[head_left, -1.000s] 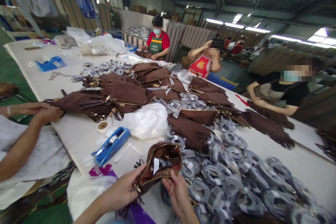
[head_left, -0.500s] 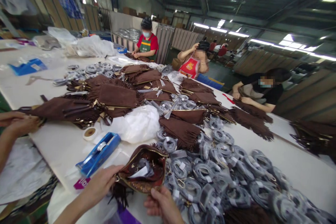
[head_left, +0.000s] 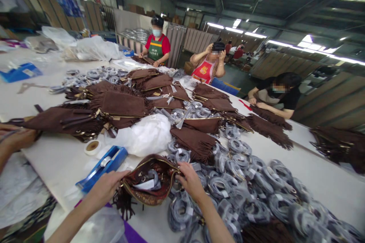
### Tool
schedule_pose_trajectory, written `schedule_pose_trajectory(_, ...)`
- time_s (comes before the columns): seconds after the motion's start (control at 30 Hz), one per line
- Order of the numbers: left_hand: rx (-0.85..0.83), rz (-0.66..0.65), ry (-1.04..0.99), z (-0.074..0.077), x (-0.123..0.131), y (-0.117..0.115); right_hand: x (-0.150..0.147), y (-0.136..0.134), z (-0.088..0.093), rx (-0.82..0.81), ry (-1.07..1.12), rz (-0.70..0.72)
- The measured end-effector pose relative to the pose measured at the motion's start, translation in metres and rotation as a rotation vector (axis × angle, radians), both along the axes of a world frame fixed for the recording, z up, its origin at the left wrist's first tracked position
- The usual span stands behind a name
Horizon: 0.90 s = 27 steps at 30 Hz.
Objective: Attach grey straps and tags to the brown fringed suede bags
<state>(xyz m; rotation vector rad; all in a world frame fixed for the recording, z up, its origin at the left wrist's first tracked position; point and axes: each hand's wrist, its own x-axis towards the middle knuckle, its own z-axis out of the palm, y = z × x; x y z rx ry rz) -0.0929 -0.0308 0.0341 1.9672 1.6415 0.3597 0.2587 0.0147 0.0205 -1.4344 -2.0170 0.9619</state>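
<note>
A brown fringed pouch lies open-mouthed at the near table edge, with a wrapped grey strap and a white tag inside. My left hand grips its left end, fingers closed on the gold zip rim. My right hand pinches the right end of the rim, beside a heap of bagged grey coiled straps.
A blue tape dispenser, a tape roll and a white plastic bag lie left of the pouch. Several brown fringed pouches cover the white table. Another person's hand rests at the left edge; three co-workers stand across.
My right hand has moved from below the pouch up to its right end. The pouch mouth is stretched wider between both hands. The view has shifted slightly right.
</note>
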Motion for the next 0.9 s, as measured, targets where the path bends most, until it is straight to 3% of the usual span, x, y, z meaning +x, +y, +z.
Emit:
schedule_pose_trajectory(0.1,0.013,0.079,0.123,-0.004,-0.006,0.013,0.02,-0.01,0.025,-0.051,-0.031,0.034)
schedule_pose_trajectory(0.23,0.006,0.099,0.289,0.006,0.005,0.031,0.046,-0.038,0.053,-0.006,-0.331,-0.026)
schedule_pose_trajectory(0.33,0.083,0.04,0.26,0.026,0.053,0.029,0.042,-0.056,0.063,0.056,-0.503,-0.037)
schedule_pose_trajectory(0.4,0.138,-0.123,0.053,0.041,0.101,0.014,0.031,-0.065,0.065,0.077,-0.557,-0.029)
schedule_pose_trajectory(0.5,0.058,-0.412,-0.231,0.051,0.17,-0.015,0.016,-0.078,0.062,0.114,-0.556,-0.01)
schedule_pose_trajectory(0.6,0.016,-0.397,-0.245,0.047,0.207,-0.029,0.017,-0.09,0.05,0.152,-0.424,-0.052)
schedule_pose_trajectory(0.77,0.132,-0.451,-0.283,0.041,0.197,-0.024,0.03,-0.105,0.02,0.053,0.003,-0.248)
schedule_pose_trajectory(0.9,0.182,-0.493,-0.397,0.04,0.184,-0.015,0.019,-0.109,0.006,0.037,0.244,-0.338)
